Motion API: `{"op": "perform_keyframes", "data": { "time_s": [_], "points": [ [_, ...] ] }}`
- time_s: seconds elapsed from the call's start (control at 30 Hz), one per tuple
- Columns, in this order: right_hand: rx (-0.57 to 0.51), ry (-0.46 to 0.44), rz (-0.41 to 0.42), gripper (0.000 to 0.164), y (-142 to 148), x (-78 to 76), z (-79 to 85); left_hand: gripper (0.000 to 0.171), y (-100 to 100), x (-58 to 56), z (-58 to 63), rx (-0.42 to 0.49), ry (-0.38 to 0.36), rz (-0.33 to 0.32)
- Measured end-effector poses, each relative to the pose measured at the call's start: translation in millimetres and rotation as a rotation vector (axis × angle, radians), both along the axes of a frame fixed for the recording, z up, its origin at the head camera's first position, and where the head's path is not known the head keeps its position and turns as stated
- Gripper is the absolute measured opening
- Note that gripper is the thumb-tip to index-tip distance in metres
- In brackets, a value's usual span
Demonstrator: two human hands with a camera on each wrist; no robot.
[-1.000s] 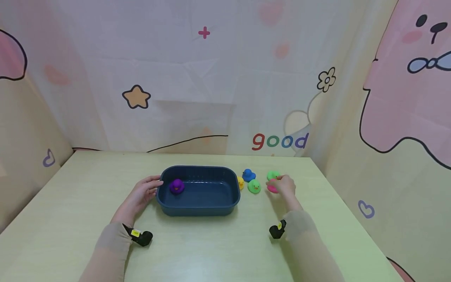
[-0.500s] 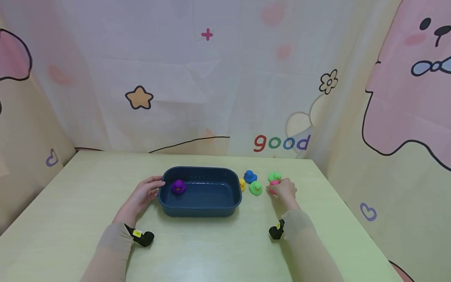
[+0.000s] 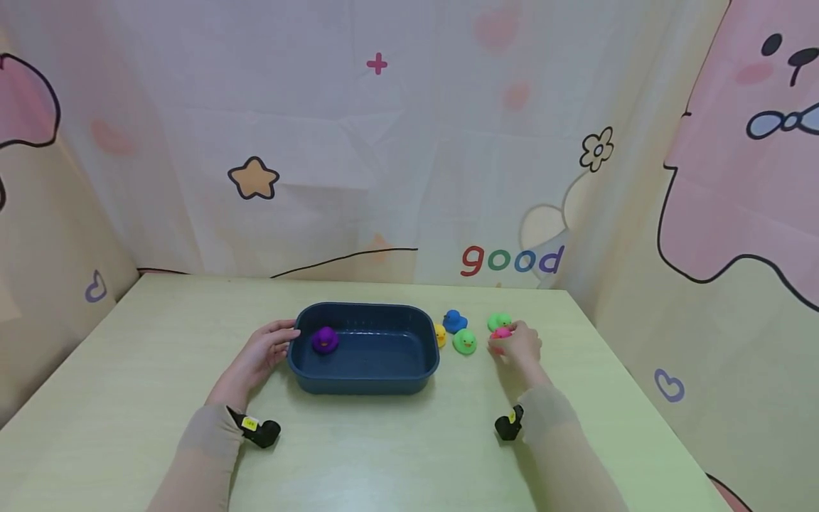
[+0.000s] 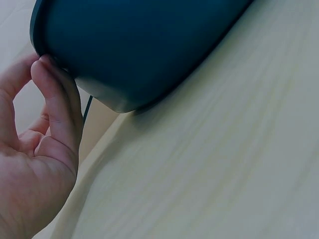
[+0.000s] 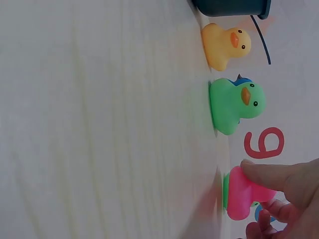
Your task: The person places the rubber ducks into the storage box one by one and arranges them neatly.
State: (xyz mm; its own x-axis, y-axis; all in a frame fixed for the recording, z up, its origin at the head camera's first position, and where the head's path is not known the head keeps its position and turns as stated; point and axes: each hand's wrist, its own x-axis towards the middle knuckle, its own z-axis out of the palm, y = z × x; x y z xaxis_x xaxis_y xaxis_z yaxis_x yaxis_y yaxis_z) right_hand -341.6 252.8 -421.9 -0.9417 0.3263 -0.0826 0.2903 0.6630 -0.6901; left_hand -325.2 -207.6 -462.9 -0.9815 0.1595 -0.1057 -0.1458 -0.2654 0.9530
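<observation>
My left hand (image 3: 259,352) pinches the left rim of a dark blue plastic basin (image 3: 365,385), its thumb and finger meeting at the rim in the left wrist view. A purple rubber duck (image 3: 325,340) sits inside the basin at the left. With thumb and fingers, my right hand (image 3: 521,346) grips a pink rubber duck (image 5: 240,194), partly covering it. A green duck (image 3: 499,321) stands just behind the pink one. Left of the right hand are another green duck (image 3: 465,342), a blue duck (image 3: 455,321) and a yellow duck (image 3: 440,335), partly hidden by the basin.
All of it stands on a pale wooden table (image 3: 384,455). A printed cloth (image 3: 320,128) hangs behind the table and along its sides. Each wrist wears a small black camera, such as the left camera (image 3: 259,431).
My right hand has taken hold of the pink duck and shifted slightly right with it. The left hand stays at the basin's rim. The head view has shifted a little.
</observation>
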Motion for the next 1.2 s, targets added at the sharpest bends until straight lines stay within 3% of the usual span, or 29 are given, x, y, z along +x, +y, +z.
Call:
{"op": "perform_keyframes", "data": {
  "time_s": [0.2, 0.5, 0.67, 1.2],
  "points": [
    [0.055, 0.021, 0.065, 0.048, 4.5, 1.3, 4.0, 0.016, -0.3, 0.3, 1.2, -0.002, 0.001, 0.001],
    [-0.047, 0.047, 0.139, 0.045, 5.1, 6.3, 7.5, 0.019, 0.2, 1.0, 3.7, 0.002, -0.011, -0.006],
    [-0.083, 0.006, 0.16, 0.046, 5.7, 8.9, 6.6, 0.017, 0.7, 0.7, 4.4, 0.02, -0.02, -0.009],
    [-0.013, -0.016, 0.207, 0.045, 12.5, 10.7, -5.6, 0.016, -0.2, 1.4, 1.9, 0.015, -0.016, -0.013]
  ]
}}
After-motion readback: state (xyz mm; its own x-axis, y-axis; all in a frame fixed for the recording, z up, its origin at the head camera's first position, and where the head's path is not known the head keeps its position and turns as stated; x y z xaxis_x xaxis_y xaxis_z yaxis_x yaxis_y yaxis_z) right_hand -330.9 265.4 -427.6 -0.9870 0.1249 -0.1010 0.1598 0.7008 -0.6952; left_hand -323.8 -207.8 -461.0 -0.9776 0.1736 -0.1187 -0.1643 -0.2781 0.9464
